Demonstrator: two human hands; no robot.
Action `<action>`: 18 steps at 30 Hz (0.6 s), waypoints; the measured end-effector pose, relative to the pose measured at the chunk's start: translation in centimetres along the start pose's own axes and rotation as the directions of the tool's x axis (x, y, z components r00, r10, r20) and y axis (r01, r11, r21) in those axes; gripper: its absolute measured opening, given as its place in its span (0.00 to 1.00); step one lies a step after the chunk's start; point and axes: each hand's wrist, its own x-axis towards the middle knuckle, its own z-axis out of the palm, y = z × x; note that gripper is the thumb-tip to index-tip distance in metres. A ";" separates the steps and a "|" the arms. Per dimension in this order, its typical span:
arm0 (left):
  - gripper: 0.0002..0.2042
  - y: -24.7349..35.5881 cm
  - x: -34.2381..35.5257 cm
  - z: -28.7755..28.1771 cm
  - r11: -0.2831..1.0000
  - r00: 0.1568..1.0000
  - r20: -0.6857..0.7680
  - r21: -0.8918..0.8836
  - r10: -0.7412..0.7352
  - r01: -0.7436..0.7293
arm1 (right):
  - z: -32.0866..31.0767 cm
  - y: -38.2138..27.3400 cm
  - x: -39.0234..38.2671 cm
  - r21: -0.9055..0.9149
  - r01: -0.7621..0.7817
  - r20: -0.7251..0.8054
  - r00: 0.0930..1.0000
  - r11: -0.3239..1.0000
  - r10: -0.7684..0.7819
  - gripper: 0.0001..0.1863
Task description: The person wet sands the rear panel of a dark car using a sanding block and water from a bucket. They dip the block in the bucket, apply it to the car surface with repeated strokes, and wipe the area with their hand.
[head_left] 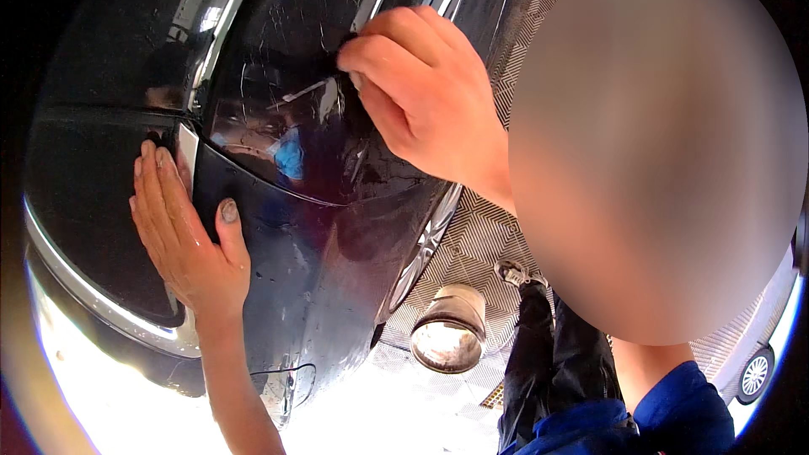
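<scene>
A glossy dark car panel (295, 50) with wet streaks and creases spreads ahead of me. My right hand (430, 88) is closed in a pinch at its surface; a small dark patch shows by the fingertips, but what they hold is hidden. Palm down, my left hand (190, 236) has its fingers stretched out. It lies across the edge of the dark side window (93, 202), its thumb apart over the lower body panel (278, 244). Next to its fingers is a pale strip (187, 153) at the window's corner. Water glistens on the left hand.
A light-coloured bucket (476, 299) stands on the patterned floor (480, 244) beside the car, near my legs (531, 354). Bright trim (109, 286) borders the window. Another car's wheel (756, 375) shows at the far right. A large blurred oval covers the right side.
</scene>
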 end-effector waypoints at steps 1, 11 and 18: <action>0.32 0.1 0.1 0.0 1.000 1.000 -0.009 -0.001 0.000 0.000 | 0.6 0.1 0.3 0.000 0.022 -0.006 1.000 1.000 -0.022 0.15; 0.30 -0.2 -0.2 0.5 1.000 0.999 -0.034 0.006 0.027 -0.026 | 3.0 1.4 0.2 -0.138 0.179 -0.064 0.980 0.974 -0.189 0.11; 0.31 -0.6 -0.4 0.8 0.999 0.998 -0.046 0.028 0.035 -0.034 | 3.1 -0.8 -2.2 -0.133 0.207 -0.010 0.978 0.969 -0.211 0.10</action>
